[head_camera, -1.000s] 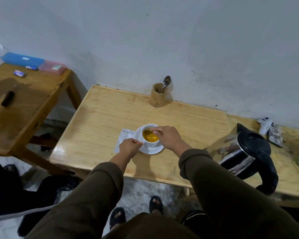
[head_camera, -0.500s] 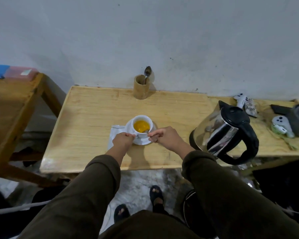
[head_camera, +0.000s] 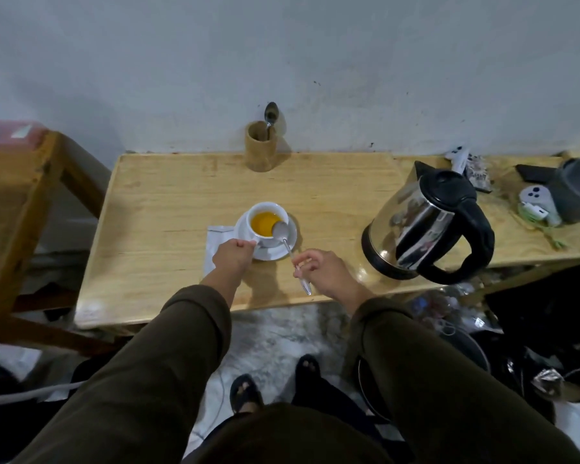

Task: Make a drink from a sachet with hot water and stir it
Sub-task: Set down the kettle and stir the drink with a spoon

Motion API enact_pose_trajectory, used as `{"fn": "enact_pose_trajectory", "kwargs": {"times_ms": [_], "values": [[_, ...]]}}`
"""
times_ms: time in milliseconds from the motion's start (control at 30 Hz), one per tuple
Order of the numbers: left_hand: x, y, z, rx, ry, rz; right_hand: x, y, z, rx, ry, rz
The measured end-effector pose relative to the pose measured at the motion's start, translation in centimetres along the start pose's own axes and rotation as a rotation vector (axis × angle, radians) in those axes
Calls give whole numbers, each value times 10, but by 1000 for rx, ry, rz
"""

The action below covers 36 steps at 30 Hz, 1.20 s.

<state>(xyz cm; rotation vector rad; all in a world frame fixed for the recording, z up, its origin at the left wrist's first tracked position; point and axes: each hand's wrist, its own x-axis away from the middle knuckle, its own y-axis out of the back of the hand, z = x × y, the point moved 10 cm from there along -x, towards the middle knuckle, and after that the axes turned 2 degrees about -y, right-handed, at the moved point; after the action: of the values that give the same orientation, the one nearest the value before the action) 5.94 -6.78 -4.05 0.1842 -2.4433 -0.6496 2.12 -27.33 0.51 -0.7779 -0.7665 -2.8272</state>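
A white cup (head_camera: 254,226) with orange drink (head_camera: 263,223) stands on a white saucer (head_camera: 271,252) in the middle of the wooden table (head_camera: 322,202). My left hand (head_camera: 232,256) grips the cup's handle at the saucer's near left edge. My right hand (head_camera: 325,271) pinches the handle of a metal spoon (head_camera: 287,244), whose bowl rests on the cup's near rim above the drink. A flat white sachet (head_camera: 212,247) lies on the table under and left of the saucer, partly hidden by my left hand.
A steel kettle (head_camera: 422,222) with a black handle stands right of the cup. A wooden holder (head_camera: 260,150) with another spoon (head_camera: 270,115) stands against the wall. Game controllers (head_camera: 538,202) and dark items lie at the far right. A second wooden table (head_camera: 10,202) stands to the left.
My right hand has pulled back toward the table's near edge, and the spoon's bowl has risen out of the drink onto the cup's rim. My left hand stays at the cup.
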Motion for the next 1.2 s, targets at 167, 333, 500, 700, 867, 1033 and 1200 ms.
{"fn": "enact_pose_trajectory", "kwargs": {"times_ms": [167,333,500,700,867,1033,1200], "values": [[2,-2,6,86,30,-50,-10,11,-19,-38,-49,-43],[8,-3,5,89,23,-125,-28,39,-37,-154,-127,-159],[9,-6,7,119,48,-152,-54,57,-65,-91,-286,-283],[10,-5,12,163,83,-210,-70,51,-74,-86,-327,-286],[13,-6,13,159,83,-257,-78,47,-75,-38,-300,-261],[14,-6,11,152,88,-278,-90,47,-72,82,-287,-227],[16,-5,8,116,76,-267,-90,52,-68,184,-295,-203]]}}
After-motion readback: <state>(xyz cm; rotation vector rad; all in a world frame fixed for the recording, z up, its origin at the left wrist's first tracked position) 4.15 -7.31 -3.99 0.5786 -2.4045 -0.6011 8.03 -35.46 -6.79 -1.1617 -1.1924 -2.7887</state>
